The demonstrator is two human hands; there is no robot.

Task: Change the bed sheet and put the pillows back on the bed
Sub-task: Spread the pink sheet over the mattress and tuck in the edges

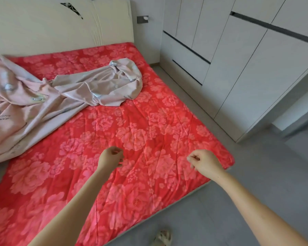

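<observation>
While both hands hung over the red flowered cover [149,121] near its foot corner, I judged they meant to pull it flat; the left hand [110,158] and the right hand [205,163] each had a curled grip, yet whether it pinched the cloth I could not tell; the pink sheet [43,96] lay crumpled toward the headboard [60,29], cut off at the left edge; no pillows showed.

A red quilt [132,121] is showing pink flower blooms; the sheet [96,86] at far left is showing pale pink with small grey prints.
</observation>
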